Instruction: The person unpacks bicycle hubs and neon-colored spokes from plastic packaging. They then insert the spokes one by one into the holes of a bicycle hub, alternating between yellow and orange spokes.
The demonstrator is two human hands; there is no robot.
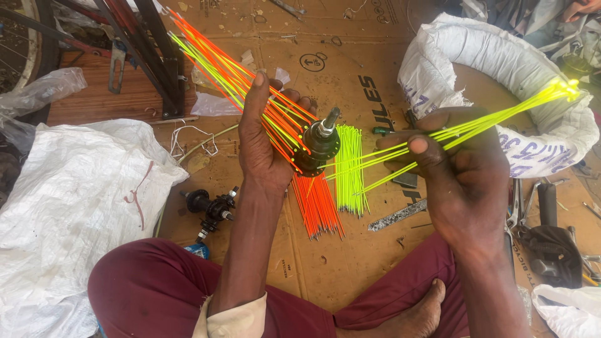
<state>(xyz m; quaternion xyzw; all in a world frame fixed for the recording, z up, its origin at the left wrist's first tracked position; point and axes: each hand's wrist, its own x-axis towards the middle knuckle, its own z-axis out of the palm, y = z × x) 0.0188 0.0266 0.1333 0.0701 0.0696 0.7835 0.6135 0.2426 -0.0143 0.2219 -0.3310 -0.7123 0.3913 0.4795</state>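
Hub lacing – both hands busy.
Left hand (263,147) clamps black hub (318,145) and its orange/yellow spokes (216,62); right hand (460,172) pinches yellow spokes (501,116) (fanning right of hub) – loose spoke bundles (332,188) lie on cardboard (332,69) below hub.

Glossy black metal is seen on the hub (316,145); smooth neon-coated spokes (476,125) at 3 o'clock, matt cardboard (338,69) beneath.
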